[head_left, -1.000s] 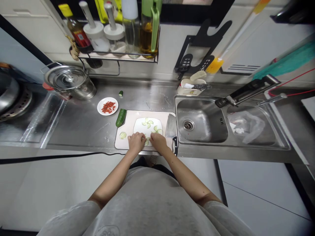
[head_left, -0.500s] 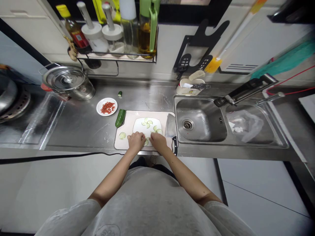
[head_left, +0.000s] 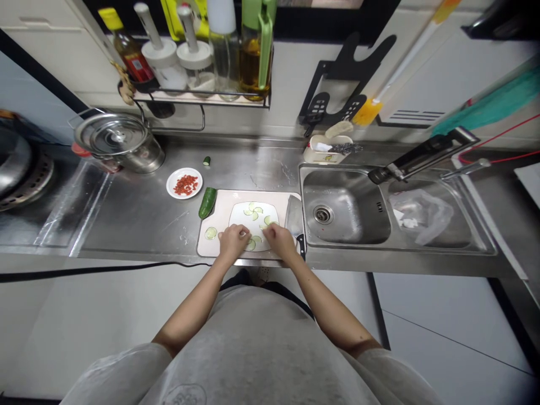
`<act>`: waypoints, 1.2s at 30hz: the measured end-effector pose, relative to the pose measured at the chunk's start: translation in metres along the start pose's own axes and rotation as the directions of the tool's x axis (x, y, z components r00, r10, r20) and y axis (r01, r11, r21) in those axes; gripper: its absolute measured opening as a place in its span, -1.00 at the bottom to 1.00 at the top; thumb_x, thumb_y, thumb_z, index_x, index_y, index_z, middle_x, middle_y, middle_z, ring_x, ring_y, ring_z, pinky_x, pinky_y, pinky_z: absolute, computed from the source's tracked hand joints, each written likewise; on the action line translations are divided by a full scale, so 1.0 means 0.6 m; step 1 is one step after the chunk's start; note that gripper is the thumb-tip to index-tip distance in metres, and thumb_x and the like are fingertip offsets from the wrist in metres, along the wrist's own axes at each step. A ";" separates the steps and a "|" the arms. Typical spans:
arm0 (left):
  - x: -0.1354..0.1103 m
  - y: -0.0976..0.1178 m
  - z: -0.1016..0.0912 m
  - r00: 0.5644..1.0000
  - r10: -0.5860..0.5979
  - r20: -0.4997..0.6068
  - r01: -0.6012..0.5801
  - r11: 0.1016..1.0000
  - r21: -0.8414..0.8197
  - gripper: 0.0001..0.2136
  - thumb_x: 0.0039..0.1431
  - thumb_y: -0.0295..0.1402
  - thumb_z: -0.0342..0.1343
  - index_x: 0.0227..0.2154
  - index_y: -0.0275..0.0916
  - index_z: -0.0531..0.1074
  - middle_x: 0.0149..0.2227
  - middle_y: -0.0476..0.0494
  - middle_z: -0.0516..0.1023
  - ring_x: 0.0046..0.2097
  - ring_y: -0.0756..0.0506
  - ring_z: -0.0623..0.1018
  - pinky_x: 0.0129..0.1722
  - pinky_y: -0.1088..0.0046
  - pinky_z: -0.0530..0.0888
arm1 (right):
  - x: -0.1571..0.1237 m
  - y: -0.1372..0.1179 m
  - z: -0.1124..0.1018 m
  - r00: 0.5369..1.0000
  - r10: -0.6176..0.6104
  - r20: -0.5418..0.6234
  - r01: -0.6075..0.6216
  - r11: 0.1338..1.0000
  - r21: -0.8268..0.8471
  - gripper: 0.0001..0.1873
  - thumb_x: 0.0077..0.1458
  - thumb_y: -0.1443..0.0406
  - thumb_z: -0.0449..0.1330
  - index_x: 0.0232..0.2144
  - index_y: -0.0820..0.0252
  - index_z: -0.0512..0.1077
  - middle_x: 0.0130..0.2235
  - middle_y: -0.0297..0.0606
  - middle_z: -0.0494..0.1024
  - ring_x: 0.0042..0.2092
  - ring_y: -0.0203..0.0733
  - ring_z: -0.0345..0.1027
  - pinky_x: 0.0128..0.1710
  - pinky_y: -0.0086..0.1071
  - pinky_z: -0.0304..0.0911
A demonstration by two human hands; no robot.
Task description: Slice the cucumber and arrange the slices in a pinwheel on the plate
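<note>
Presently both hands, left hand (head_left: 232,243) and right hand (head_left: 279,241), are pinching cucumber slices (head_left: 252,244) over the plate (head_left: 240,214), fingers closed for arranging.

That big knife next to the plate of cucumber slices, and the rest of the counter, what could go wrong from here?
The knife lies right beside the right hand, blade close to the fingers; a sideways reach might brush it. The cutting board sits at the counter's front edge, so a push on the plate might shift both toward the person. The cucumber half straddles the board's rim and could roll off.
</note>
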State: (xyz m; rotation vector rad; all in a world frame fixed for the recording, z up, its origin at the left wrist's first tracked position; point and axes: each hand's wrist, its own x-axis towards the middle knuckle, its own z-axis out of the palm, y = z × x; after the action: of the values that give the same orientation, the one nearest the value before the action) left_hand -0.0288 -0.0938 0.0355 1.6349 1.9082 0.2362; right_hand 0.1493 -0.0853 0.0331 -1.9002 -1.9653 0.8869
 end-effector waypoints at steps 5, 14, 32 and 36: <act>-0.002 -0.042 -0.029 0.972 -0.093 -0.217 0.057 0.984 -0.166 -0.81 0.17 -0.22 0.02 -0.27 -0.11 0.49 -0.26 -0.04 0.52 -0.22 -0.06 0.47 -0.09 0.36 0.28 | -0.010 0.051 -0.048 0.952 0.171 -0.255 -0.075 0.935 0.345 -0.69 0.09 0.06 0.07 -0.49 0.16 0.34 -0.59 -0.47 0.23 -0.51 -0.34 0.11 -0.48 -0.48 0.01; -0.024 -0.133 -0.059 0.895 -0.269 -0.355 0.163 0.940 -0.300 -0.74 0.09 -0.14 0.05 -0.26 -0.14 0.49 -0.34 0.00 0.50 -0.38 -0.01 0.41 -0.21 0.43 0.34 | -0.041 0.116 -0.095 0.797 0.321 -0.511 -0.051 0.880 0.472 -0.67 0.00 0.04 0.14 -0.53 0.19 0.32 -0.60 -0.51 0.12 -0.53 -0.38 0.00 -0.50 -0.47 -0.01; -0.026 -0.149 -0.058 0.883 -0.363 -0.296 0.385 0.923 0.015 -0.71 0.11 -0.16 0.05 -0.15 -0.12 0.46 -0.17 -0.20 0.53 -0.07 -0.25 0.46 -0.04 0.15 0.22 | -0.042 0.100 -0.089 0.810 0.305 -0.501 -0.006 0.858 0.513 -0.59 -0.05 -0.05 0.16 -0.54 0.20 0.33 -0.63 -0.51 0.11 -0.56 -0.38 -0.02 -0.54 -0.46 -0.02; -0.013 -0.149 -0.051 0.879 -0.371 -0.298 0.406 0.912 0.062 -0.75 0.08 -0.16 0.09 -0.21 -0.12 0.48 -0.13 -0.21 0.51 -0.04 -0.29 0.43 -0.03 0.09 0.19 | -0.037 0.099 -0.089 0.823 0.285 -0.491 0.001 0.865 0.502 -0.55 -0.07 -0.08 0.17 -0.53 0.21 0.36 -0.63 -0.49 0.15 -0.56 -0.38 0.00 -0.55 -0.45 -0.01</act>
State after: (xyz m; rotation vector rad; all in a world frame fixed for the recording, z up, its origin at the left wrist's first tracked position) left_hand -0.1199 -0.1134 0.0177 1.3009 2.4665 0.1942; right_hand 0.2305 -0.0971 0.0446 -1.7523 -1.1341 0.6716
